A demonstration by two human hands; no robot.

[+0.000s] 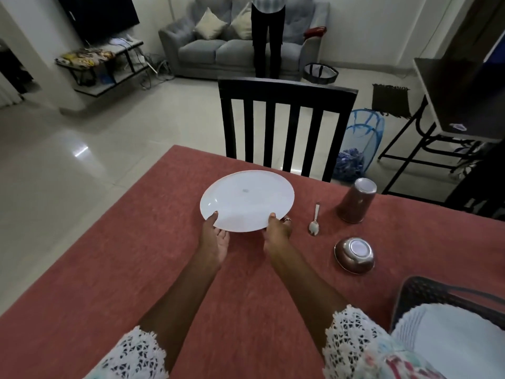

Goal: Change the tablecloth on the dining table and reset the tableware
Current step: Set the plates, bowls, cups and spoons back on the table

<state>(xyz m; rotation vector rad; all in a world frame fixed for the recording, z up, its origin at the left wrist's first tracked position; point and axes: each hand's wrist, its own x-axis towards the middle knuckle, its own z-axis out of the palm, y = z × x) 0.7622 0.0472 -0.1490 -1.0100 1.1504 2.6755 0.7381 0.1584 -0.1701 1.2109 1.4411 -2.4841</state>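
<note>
Both hands hold a white plate (247,201) by its near rim over the far middle of the desk (136,269), which is covered by a reddish-pink tablecloth (169,187). The left hand (216,236) has its grip pinching the rim, thumb on top and fingers under; the right hand (277,228) does the same on the rim's right side. The plate shows its underside, and whether it touches the cloth I cannot tell.

Right of the plate a spoon (314,221) lies on the cloth. Beyond it a metal tumbler (355,201) stands upside down, and nearer, a metal bowl (354,255) also sits upside down, so neither holds anything. At the desk's right near corner a dark woven basket (426,291) holds more white plates (451,340). On the floor past the desk, a blue mesh hamper (363,140) holds crumpled blue cloth.
</note>
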